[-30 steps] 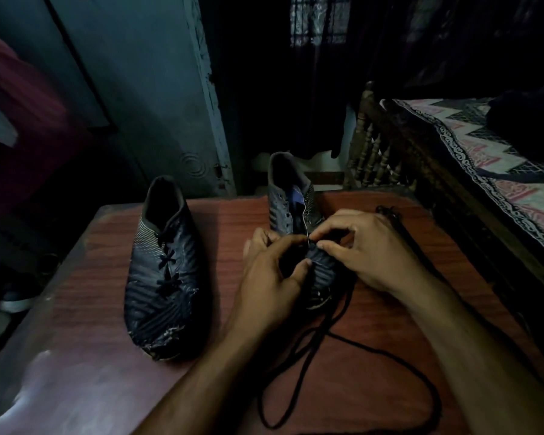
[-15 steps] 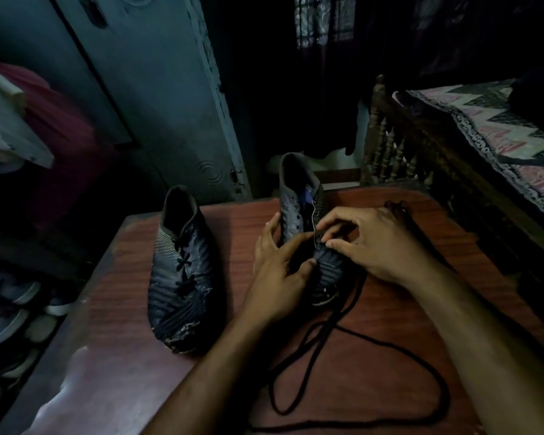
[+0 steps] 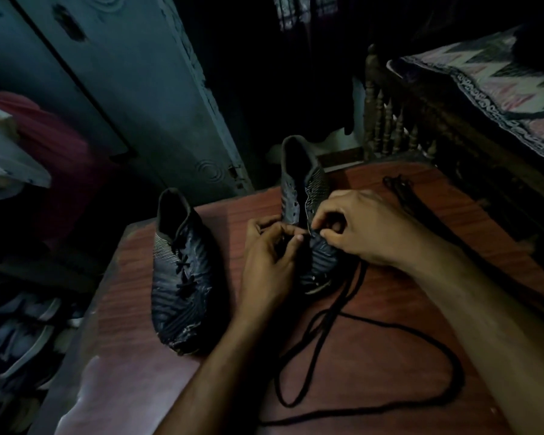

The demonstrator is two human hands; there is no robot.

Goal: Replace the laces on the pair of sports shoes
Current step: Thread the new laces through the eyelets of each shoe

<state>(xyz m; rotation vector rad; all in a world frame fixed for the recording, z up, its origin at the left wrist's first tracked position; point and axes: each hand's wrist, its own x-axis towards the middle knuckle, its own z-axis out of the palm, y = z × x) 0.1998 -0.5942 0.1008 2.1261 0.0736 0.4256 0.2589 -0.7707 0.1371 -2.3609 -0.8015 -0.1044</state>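
Dim room, reddish-brown wooden counter (image 3: pixel 390 340): left dark striped sports shoe (image 3: pixel 179 277) laced already; right dark sports shoe (image 3: pixel 305 196) barely begun, left hand (image 3: pixel 267 265) and right hand (image 3: pixel 368 227) pinching long black lace (image 3: pixel 421 403) near lowest eyelets, most eyelets apparently unthreaded.

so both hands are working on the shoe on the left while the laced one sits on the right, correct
Not quite: the sides are swapped. In the head view the left hand and right hand work on the right shoe; the laced shoe sits on the left.
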